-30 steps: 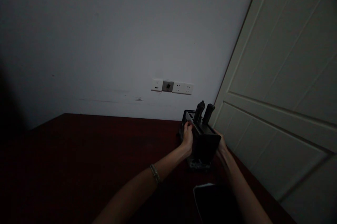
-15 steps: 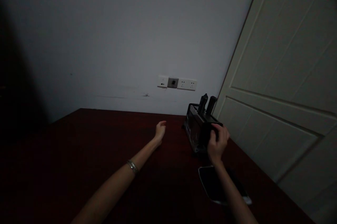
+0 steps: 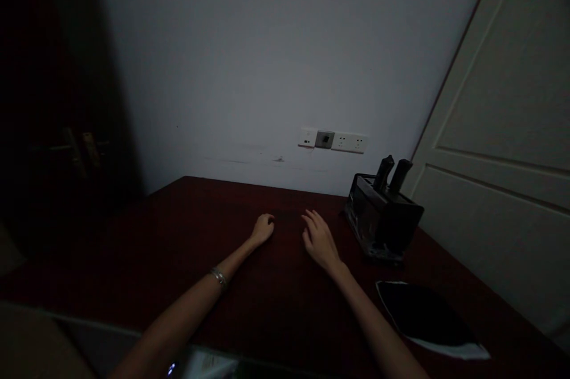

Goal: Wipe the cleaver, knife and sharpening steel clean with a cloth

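My left hand point(image 3: 263, 229) is over the dark red table point(image 3: 231, 207), its fingers curled in; nothing shows in it. To its right, my right hand point(image 3: 321, 239) is open, with fingers apart and pointing forward, holding nothing. A gap separates the two hands. Beyond my right hand, on the right side of the table, stands a black box-shaped holder point(image 3: 383, 218), like a knife block. Two black handles point(image 3: 392, 174) stick up from its top. The dim light hides what is below the handles.
A flat black sheet or pouch with a pale edge point(image 3: 427, 313) lies at the right front of the table. Wall sockets point(image 3: 350, 142) are behind it, and a panelled pale door point(image 3: 499, 177) is on the right. A dark door handle point(image 3: 73, 150) shows at the left.
My right hand has come away from the black holder and moved left towards my left hand. The camera view has swung left. My left hand stays curled over the table.
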A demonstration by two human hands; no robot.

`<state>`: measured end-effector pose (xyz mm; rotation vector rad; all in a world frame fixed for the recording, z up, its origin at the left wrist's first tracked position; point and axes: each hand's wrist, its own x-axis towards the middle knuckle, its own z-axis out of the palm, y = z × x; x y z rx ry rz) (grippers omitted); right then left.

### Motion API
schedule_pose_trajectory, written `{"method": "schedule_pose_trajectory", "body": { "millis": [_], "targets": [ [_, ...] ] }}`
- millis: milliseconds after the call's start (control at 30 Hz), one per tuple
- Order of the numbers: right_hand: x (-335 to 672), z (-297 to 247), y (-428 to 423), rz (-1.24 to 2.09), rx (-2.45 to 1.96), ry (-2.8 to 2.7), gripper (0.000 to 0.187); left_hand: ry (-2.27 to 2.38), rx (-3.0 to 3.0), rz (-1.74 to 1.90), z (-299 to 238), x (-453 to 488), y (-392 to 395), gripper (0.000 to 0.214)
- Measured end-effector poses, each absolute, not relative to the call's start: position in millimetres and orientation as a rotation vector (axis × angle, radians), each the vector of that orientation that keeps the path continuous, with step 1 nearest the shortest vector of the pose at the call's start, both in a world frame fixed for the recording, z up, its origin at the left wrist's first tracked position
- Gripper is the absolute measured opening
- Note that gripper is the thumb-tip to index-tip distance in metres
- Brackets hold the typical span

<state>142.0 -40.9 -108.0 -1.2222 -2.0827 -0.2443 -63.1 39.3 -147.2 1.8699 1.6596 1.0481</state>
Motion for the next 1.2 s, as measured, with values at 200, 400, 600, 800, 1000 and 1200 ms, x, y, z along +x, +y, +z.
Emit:
{"method": "schedule_pose_trajectory", "body": {
  "millis": [200,400,600,800,1000,1200],
  "targets": [
    [111.8,-145.4,-15.5,0.088,-1.678,-2.207,0.049,1.685,2.161,0.811,-157.4,-56.0,27.0,0.039],
    [116.7,-150.5,-17.0,0.092,-1.685,-2.225,0.047,1.736,2.266,0.686,-158.5,-55.6,23.4,0.042],
    [115.8,-148.5,-18.7,0.102,-1.693,-2.216,0.048,1.751,2.300,0.643,-154.8,-54.8,21.1,0.043],
    [115.4,-146.3,-21.1,0.124,-1.693,-2.195,0.047,1.741,2.274,0.654,-154.3,-54.8,21.4,0.043],
    [113.3,-133.6,-40.5,0.117,-1.731,-2.063,0.046,1.707,2.165,0.693,-149.6,-54.0,18.1,0.041],
    [133.7,-84.1,-136.9,0.339,-1.361,-1.874,0.036,1.562,2.000,0.713,-113.4,-45.8,10.6,0.021]
  ]
}}
